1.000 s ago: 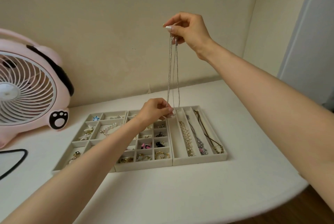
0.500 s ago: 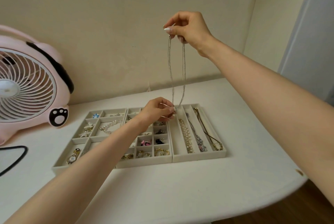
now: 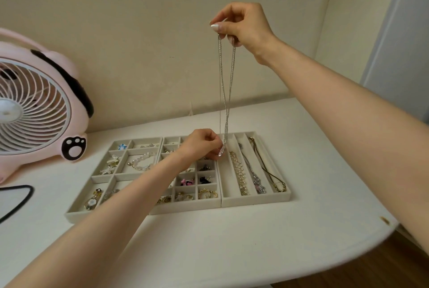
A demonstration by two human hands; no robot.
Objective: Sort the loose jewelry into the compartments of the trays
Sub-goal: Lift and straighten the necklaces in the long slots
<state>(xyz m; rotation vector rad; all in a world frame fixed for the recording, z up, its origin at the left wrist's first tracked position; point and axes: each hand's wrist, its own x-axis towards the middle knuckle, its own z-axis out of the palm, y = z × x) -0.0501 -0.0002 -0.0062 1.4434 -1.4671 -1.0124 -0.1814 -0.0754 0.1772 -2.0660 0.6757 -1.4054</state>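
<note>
While the white bench (image 3: pixel 255 248) carries a pink fan (image 3: pixel 34 106) at its left and grey trays (image 3: pixel 76 214) side by side in the middle, the one that matters is the right tray (image 3: pixel 255 201), cut into long slots running away from the person. Three slots hold a necklace each; the leftmost slot (image 3: pixel 226 185) looks bare. Over its far end hangs a silver chain (image 3: pixel 224 92), doubled, its long axis near vertical. The right hand (image 3: pixel 243 25), raised well above the bench, pinches the chain's top between thumb and fingers. The left hand (image 3: pixel 200 144), low over the trays, curls its fingers on the chain's bottom end, where a small pale pendant (image 3: pixel 221 151) shows. The chain stands upright while the slot lies flat, so I judge the coming move must lay it lengthwise, the nearer left hand guiding the pendant end down first.
</note>
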